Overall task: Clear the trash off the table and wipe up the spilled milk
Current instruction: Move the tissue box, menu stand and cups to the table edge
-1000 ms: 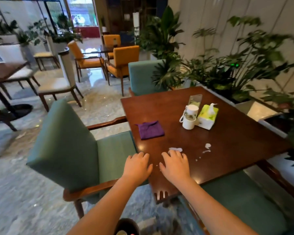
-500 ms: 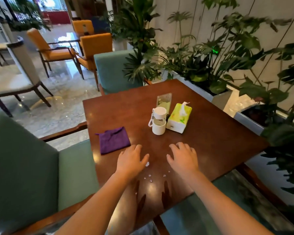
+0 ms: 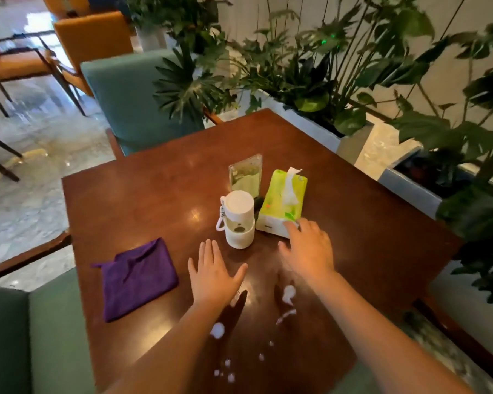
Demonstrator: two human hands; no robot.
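White milk drops (image 3: 218, 330) lie scattered on the dark wooden bench (image 3: 143, 200) near its front edge, with larger splashes (image 3: 288, 294) between the two forearms. Left hand (image 3: 213, 275) hovers flat over the wood, fingers spread, holding nothing. Right hand (image 3: 309, 253) is open too, its fingertips touching the near corner of the green tissue box (image 3: 285, 204), where a tissue (image 3: 291, 184) stands up. Purple cloth (image 3: 135, 277) lies folded to the left, well clear of the milk. Best drawn straight up, I judge, with the box steadied, since the white bottle (image 3: 238, 218) stands just beside it and an acrylic sign holder (image 3: 245, 174) behind. Open wood lies left and far; planters (image 3: 319, 129) crowd the right edge.
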